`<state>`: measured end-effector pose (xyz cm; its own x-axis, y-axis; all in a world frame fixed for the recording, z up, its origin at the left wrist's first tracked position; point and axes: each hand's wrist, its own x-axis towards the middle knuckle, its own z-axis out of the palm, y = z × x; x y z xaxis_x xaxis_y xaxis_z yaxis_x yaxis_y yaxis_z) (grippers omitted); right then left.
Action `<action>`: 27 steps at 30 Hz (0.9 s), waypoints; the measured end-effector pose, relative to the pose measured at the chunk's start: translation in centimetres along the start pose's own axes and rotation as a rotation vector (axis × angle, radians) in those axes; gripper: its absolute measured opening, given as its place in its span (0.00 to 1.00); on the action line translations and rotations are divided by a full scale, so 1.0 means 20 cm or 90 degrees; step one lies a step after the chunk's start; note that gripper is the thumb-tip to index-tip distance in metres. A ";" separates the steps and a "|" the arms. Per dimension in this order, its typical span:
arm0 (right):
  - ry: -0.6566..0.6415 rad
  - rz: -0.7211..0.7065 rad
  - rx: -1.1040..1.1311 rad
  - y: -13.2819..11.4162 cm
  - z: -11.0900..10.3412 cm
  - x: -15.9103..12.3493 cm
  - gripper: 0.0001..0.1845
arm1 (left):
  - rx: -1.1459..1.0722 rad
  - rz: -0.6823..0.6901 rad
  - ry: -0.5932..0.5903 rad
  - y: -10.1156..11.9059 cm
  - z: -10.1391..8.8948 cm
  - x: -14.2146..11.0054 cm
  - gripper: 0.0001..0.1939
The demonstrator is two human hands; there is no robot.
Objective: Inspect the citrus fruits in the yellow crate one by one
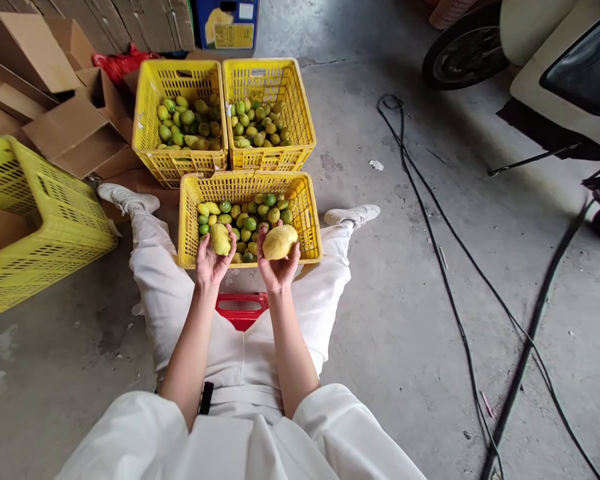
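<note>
Head view. Left hand point(211, 265): palm turned up, fingers curled around a yellow-green, rounded, firm-looking fruit point(221, 239). Right hand point(279, 269): likewise palm-up, cupping a paler yellow, plump oval fruit point(281, 242). Both fruits sit high on the fingers, most of the skin uncovered; this hold probably supports them from below while leaving their upper faces visible. They are held apart, over the near rim of a yellow, rectangular, slotted plastic crate point(310, 223).

That crate stands on the floor between the spread legs, presumably for short reach with both hands. Inside: a loose single heap of green and yellow, rounded-to-oval fruit point(250, 224), skins part glossy, part dull. Beyond it, two similar crates, a yellow slotted plastic left one point(180, 162) and a yellow slotted plastic right one point(273, 159), stand side by side, also part filled; likely grouped to stay within arm's range. Whether the near crate touches them: cannot tell.

Materials. Lime-yellow perforated plastic crate point(75, 217) at left, brown cardboard inside. Open, brown, flat-sided cardboard boxes point(73, 130) piled behind it; creases sharp, surfaces matt. Red, smooth plastic seat with a handle slot point(243, 325) between the thighs. Grey, scuffed concrete floor point(380, 267), black flexible cable point(547, 288) snaking along at right.
</note>
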<state>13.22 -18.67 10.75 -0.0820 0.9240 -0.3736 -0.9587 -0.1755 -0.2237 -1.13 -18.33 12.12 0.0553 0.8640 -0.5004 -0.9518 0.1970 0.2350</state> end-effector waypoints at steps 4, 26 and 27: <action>0.028 0.047 -0.034 0.00 -0.05 0.02 0.18 | 0.044 -0.024 -0.006 0.00 -0.01 0.00 0.12; -0.019 0.007 -0.150 -0.06 0.03 0.01 0.22 | 0.084 -0.054 0.015 0.01 0.00 0.01 0.14; 0.002 0.005 -0.163 -0.05 0.00 0.03 0.22 | 0.071 -0.052 0.018 0.00 -0.02 0.02 0.12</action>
<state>14.20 -18.04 10.71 -0.0882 0.9215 -0.3783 -0.8577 -0.2633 -0.4415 -1.29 -18.18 11.62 0.1218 0.8301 -0.5442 -0.9050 0.3181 0.2825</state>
